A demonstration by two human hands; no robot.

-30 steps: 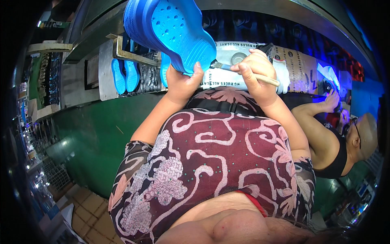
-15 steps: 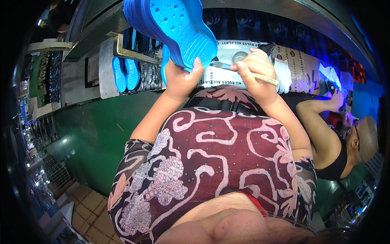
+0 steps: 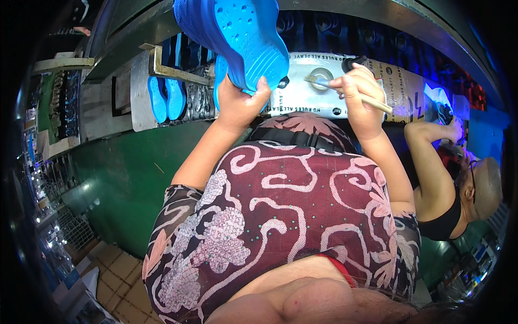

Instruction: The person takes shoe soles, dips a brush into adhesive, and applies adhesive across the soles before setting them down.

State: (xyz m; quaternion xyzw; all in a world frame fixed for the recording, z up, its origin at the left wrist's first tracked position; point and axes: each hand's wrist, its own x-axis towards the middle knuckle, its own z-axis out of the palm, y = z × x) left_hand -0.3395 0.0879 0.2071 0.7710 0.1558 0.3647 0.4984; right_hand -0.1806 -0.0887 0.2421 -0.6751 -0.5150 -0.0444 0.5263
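My left hand [image 3: 242, 105] is closed round the heel end of a bright blue shoe sole [image 3: 251, 46], thumb on top. The sole is held up with its holed and ridged inner face towards me. Another blue piece [image 3: 220, 73] shows just behind that hand; whether I grip it too is unclear. In my right hand [image 3: 361, 100] is a brush [image 3: 372, 102] with a pale wooden handle. Its bristle end is over a small round dish [image 3: 322, 75] on the white printed sheet [image 3: 297, 100]; whether it touches the contents cannot be seen.
Two blue soles [image 3: 166, 100] lie on the bench at left, beside a metal bracket [image 3: 181, 75]. Dark shoe parts [image 3: 372, 35] line the area behind a metal rail [image 3: 345, 6]. To the right, a co-worker [image 3: 448, 189] sits reaching over the bench.
My right hand has drawn the brush away from the sole's heel, rightwards to the dish. The sole in my left hand has shifted slightly right. The co-worker's arm has moved a little.
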